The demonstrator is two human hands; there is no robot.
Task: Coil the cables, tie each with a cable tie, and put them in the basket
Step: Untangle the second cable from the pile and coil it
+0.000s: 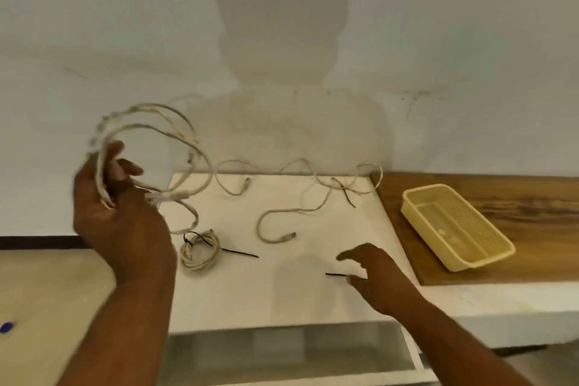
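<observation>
One coil (200,249) tied, lying on table (297,298), not yet in basket (482,260). Second cable (99,172) looped in raised left hand (119,213), fingers curled round it, untied. Right hand (372,276) fingers apart, touching cable tie (335,274). Third cable (289,236) loose on table.

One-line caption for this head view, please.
Left hand holds a coiled cable aloft while right hand reaches for a black cable tie; yellow basket nearby.

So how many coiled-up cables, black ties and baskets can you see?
Coiled cables: 2, held coil in the left hand, tied coil
Black cable ties: 3, bundle tie (strip beside it counted as its tail), front tie at the right hand, back tie
Yellow basket: 1
Total: 6
</observation>
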